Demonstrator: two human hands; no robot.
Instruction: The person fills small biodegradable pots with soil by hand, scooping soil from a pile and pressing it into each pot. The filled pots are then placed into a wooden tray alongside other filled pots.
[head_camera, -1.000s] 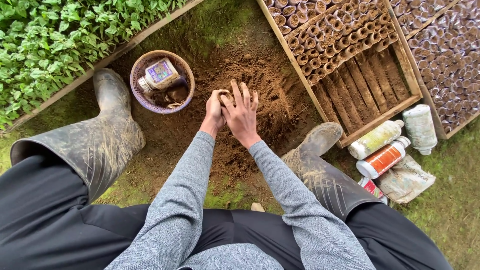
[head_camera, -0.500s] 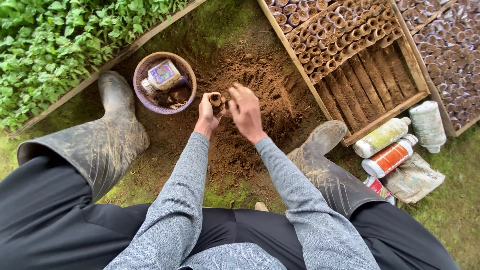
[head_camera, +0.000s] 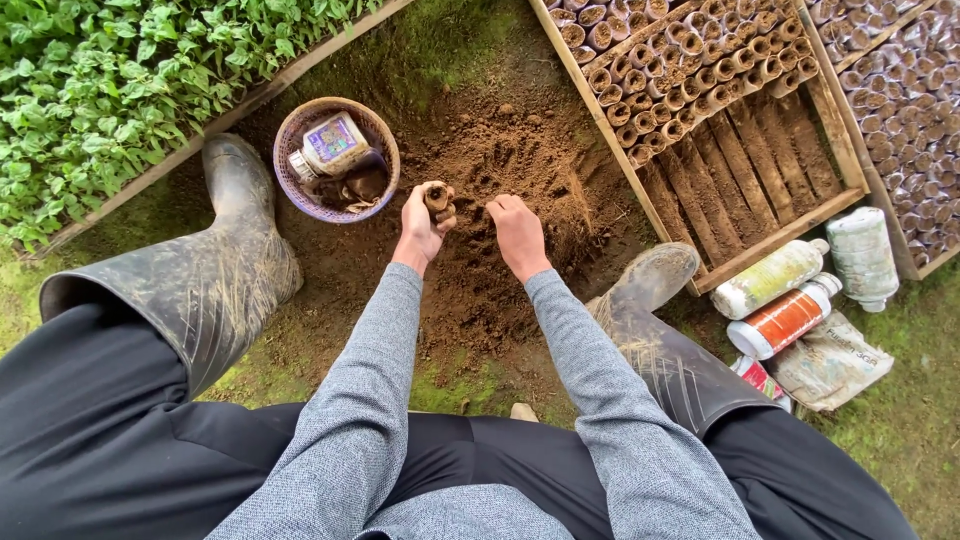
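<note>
My left hand (head_camera: 421, 226) holds a small soil-filled leaf pot (head_camera: 437, 199) upright above the heap of loose brown soil (head_camera: 505, 150). My right hand (head_camera: 518, 228) is down on the soil just right of the pot, fingers curled into the dirt; whether it holds soil I cannot tell. Both arms wear grey knit sleeves. A wooden frame (head_camera: 770, 238) to the right holds several rows of filled pots (head_camera: 680, 70) like the one in my left hand.
A purple basket (head_camera: 290, 130) with a small bottle (head_camera: 328, 146) sits left of the soil. Muddy rubber boots (head_camera: 235, 235) (head_camera: 650, 290) flank the heap. Bottles (head_camera: 780, 320) and a bag lie on grass at right. Green seedlings (head_camera: 110, 90) fill the upper left.
My right hand lifted off the pot's top and dropped onto the soil to its right, fingers curling. My left hand kept the pot, shifting slightly.
</note>
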